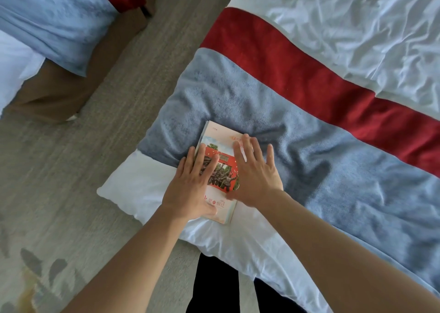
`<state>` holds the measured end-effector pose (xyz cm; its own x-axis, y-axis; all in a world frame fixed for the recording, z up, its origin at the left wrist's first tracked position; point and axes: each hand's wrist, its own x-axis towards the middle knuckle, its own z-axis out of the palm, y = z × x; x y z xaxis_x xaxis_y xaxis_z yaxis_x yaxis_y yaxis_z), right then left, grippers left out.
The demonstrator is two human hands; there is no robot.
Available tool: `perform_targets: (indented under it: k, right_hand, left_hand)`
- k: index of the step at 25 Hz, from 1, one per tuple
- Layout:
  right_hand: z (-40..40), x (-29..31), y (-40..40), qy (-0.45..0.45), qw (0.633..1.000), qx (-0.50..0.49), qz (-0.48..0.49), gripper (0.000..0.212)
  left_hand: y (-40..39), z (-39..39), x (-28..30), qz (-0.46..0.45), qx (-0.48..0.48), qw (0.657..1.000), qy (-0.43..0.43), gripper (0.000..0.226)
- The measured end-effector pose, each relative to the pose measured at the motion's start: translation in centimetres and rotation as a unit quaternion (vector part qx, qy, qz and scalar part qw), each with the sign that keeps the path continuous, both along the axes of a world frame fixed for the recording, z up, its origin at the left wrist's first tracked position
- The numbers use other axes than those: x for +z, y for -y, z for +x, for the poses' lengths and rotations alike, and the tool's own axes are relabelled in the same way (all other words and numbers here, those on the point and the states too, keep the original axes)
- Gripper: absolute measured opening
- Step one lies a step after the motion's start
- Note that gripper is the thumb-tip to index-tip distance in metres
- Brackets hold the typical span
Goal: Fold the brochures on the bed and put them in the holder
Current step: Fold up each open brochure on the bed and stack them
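Legs: dark trousers point(216, 286) are showing at 6 o'clock, by the bed's corner.
Left hand point(190, 184): lying flat, fingers spread, pressing the brochure's left half.
Right hand point(254, 172): lying flat, fingers wide, at 3 o'clock of the left hand, covering the right edge.
Brochure point(220, 170): resting folded on the blue runner point(297, 150), its near end overlapping the white sheet point(147, 184).
Red band point(297, 74): running at 12 o'clock of the brochure.

a hotel bedroom: two beds point(357, 39) with matching blue-and-red runners point(297, 127), carpeted floor point(83, 170).
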<state>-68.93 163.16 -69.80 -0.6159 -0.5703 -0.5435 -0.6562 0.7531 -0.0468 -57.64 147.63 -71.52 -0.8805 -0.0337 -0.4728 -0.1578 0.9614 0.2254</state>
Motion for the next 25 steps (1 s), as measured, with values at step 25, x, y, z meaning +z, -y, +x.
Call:
perform_targets:
  k: [25]
  right_hand:
    - [5.4,-0.2,0.6,0.102,0.9,-0.364,-0.217,0.098]
  left_hand:
    - [-1.2,-2.4,1.7,-0.007,0.194,0.981,-0.027,0.121]
